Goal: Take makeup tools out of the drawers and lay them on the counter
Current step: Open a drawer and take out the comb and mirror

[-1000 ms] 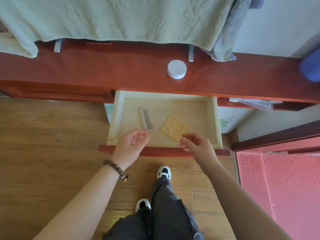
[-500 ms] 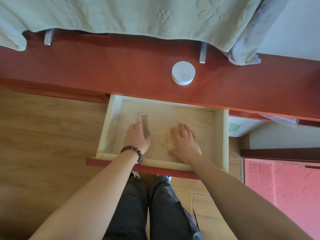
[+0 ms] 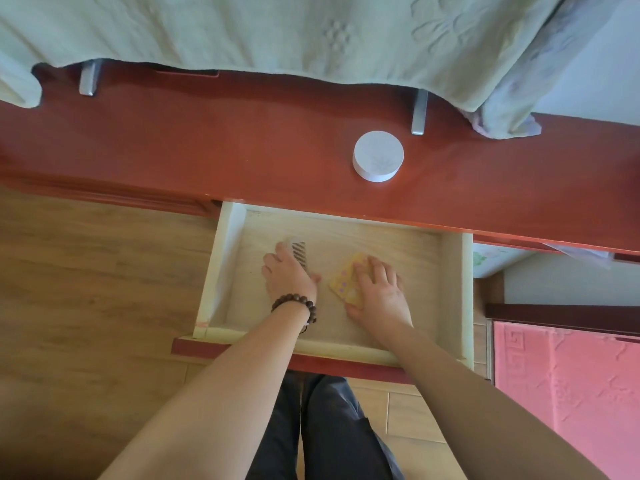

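A pale wooden drawer [image 3: 450,278] stands pulled out from under the red counter [image 3: 207,161]. Inside it lie a small grey comb [image 3: 300,254] and a flat yellow patterned case [image 3: 344,280]. My left hand [image 3: 287,275], with a bead bracelet on the wrist, rests on the comb, fingers curled over its lower part. My right hand [image 3: 379,291] lies flat over the yellow case, fingers on its right half and thumb at its lower edge. Neither item is lifted off the drawer floor.
A round white jar [image 3: 378,155] stands on the counter behind the drawer. A pale green towel [image 3: 277,39] hangs over the counter's back, with two metal brackets under it. A pink mat [image 3: 568,393] lies to the right, and wood floor to the left.
Both hands went from hovering at the drawer's front edge into the drawer, the left onto the comb, the right onto the yellow case. The camera moved closer.
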A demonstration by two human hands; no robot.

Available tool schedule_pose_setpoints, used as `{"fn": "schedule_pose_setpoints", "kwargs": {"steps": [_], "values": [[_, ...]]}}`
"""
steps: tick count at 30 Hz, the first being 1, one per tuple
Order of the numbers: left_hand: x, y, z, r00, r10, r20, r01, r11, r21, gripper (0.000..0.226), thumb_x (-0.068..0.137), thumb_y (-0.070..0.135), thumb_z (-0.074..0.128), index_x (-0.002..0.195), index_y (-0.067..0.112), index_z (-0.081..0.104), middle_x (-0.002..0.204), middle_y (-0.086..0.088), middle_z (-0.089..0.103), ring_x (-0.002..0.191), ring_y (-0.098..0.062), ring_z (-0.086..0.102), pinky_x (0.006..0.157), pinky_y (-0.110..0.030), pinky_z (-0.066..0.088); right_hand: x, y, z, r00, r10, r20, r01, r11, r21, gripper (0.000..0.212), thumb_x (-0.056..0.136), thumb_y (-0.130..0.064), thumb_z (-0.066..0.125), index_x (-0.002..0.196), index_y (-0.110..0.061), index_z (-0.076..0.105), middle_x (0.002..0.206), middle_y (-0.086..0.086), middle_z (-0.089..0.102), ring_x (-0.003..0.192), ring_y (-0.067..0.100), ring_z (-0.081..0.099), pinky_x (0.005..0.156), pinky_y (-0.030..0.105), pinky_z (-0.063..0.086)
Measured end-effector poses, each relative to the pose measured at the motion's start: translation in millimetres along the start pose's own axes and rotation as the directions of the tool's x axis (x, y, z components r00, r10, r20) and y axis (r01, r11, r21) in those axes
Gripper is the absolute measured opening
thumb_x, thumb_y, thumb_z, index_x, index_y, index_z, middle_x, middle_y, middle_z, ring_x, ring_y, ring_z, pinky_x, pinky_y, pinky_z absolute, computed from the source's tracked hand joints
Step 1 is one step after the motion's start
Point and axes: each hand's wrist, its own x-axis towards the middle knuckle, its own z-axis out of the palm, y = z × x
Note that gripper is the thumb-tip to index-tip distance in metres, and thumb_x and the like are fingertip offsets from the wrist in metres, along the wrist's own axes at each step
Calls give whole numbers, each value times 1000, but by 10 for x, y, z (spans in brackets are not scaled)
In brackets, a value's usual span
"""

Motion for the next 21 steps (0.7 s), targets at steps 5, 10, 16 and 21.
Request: {"fn": "schedule_pose_setpoints", "kwargs": {"steps": [5,10,16,21], "values": [[66,-54,11,998,-31,52,34,998,-54,57,76,28,78,117,5,46,118,-14,53,111,-32,53,88,-40,50,3,-77,-90,998,16,-58,-12,998,57,78,79,-44,62,145,-19,30,153,12,19,137,32,18,113,42,21],[132,-188,-67,989,44,142,-13,977,-211,15,85,20,66,85,9,56,82,-6,63,73,-24,59,55,-28,46,-23,-193,-205,983,5,-185,20,991,135,74,74,-43,66,140,-18,41,149,14,32,134,33,28,109,44,26],[-71,-379,-573,977,204,55,-163,894,-417,11,84,18,67,79,12,60,68,0,59,64,-18,55,51,-21,38,-170,-427,-447,942,8,-336,56,982,179,72,69,-50,59,133,-18,48,139,14,44,121,34,42,101,49,40],[-18,-260,-1247,967,218,-129,-253,825,-505,13,82,20,71,83,10,62,77,-5,65,70,-18,60,59,-30,48,-51,-848,-873,869,34,-494,112,958,263,74,67,-51,57,133,-17,48,137,13,45,118,32,42,99,46,42]]}}
